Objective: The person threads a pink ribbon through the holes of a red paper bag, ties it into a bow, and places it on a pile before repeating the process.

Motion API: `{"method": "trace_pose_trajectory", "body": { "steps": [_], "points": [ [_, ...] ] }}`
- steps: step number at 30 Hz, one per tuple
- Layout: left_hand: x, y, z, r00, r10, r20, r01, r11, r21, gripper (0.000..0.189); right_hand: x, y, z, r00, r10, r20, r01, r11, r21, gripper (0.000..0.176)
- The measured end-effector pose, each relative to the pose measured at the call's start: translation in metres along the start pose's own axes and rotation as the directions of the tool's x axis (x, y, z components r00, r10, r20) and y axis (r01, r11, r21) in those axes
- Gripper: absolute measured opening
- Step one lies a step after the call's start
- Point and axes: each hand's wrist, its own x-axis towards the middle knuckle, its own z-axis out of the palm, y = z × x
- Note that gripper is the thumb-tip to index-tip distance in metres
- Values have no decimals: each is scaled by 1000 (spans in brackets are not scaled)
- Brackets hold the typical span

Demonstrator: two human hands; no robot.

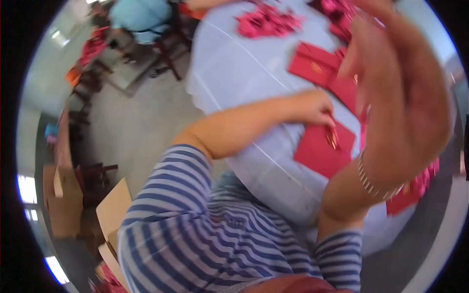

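Observation:
My left hand (312,107) is closed in a pinch on a small red strip with shiny gold marks (333,136). Below that strip lies a flat red paper envelope (320,154) on the white-covered table (239,73). Close to the camera, my right hand (400,102) is raised above the table, a beaded bracelet around its wrist. Motion smears its fingers, so their grip does not show. Beyond my left hand is another red envelope with a gold emblem (315,66), partly overlapping more red paper (344,93).
A heap of pink-red ribbon pieces (268,20) sits at the table's far side, and more lies at the upper right (337,17). Another person in light blue (141,19) is at the upper left. Cardboard boxes (63,205) stand at the lower left.

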Motion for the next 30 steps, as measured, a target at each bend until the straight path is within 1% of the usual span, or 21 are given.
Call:
{"method": "trace_pose_trajectory", "body": {
  "steps": [1,2,4,5,6,7,9,11,12,13,15,17,19,20,22,23,25,26,27,29,30],
  "points": [
    [-1,-1,6,989,53,-139,-57,998,-23,30,3,31,-18,999,8,-40,-15,981,-192,25],
    [5,-7,9,995,68,-73,-64,996,63,30,6,25,-15,997,29,-74,-71,732,-678,9],
    [5,5,-2,998,-39,53,37,998,48,30,-7,65,-65,964,253,76,-199,885,-421,23],
    [5,11,-5,995,-63,72,59,997,58,24,-21,82,-82,944,272,186,-125,818,-561,20],
    [4,14,-6,992,-92,85,86,994,73,19,-38,88,-92,912,356,206,-166,777,-608,19],
    [5,14,-7,995,-68,69,62,995,77,23,-54,95,-100,871,438,224,-203,735,-647,21],
    [5,13,-5,996,-67,51,63,994,90,27,-94,110,-119,740,603,298,-314,702,-639,26],
    [4,15,-4,997,-62,38,60,997,43,26,-128,111,-125,743,590,317,-285,707,-647,31],
    [4,16,-3,996,-76,40,74,997,37,27,-137,107,-128,682,672,288,-341,641,-688,35],
    [4,17,-3,996,-79,43,78,997,28,27,-145,109,-129,675,679,287,-347,636,-689,35],
    [3,22,-4,977,-188,97,187,982,16,21,-164,116,-128,684,680,262,-351,622,-700,33],
    [6,23,-7,979,-175,101,172,984,33,21,-169,120,-128,702,668,247,-330,612,-719,30],
    [6,20,-8,977,-173,125,171,985,21,21,-172,125,-133,806,553,212,-226,618,-753,20],
    [6,20,-8,977,-174,126,172,985,24,21,-172,126,-135,807,552,211,-227,620,-751,20],
    [6,21,-8,965,-221,141,222,975,5,21,-170,128,-141,865,443,237,41,407,-912,8],
    [6,22,-9,965,-217,144,219,976,6,21,-169,129,-143,867,442,232,39,405,-914,8],
    [7,23,-10,965,-209,158,206,978,35,20,-170,129,-150,888,429,167,72,228,-971,3],
    [7,24,-10,966,-201,162,199,979,32,20,-172,129,-155,854,510,101,-18,222,-975,7],
    [7,25,-11,965,-210,158,208,978,28,19,-173,126,-157,854,512,94,-21,214,-977,7],
    [7,23,-9,964,-213,159,213,977,15,18,-170,117,-161,823,567,-29,-297,386,-873,14],
    [7,21,-6,973,-195,122,198,980,-9,19,-167,112,-160,768,639,-45,-414,441,-796,20]
  ]
}}
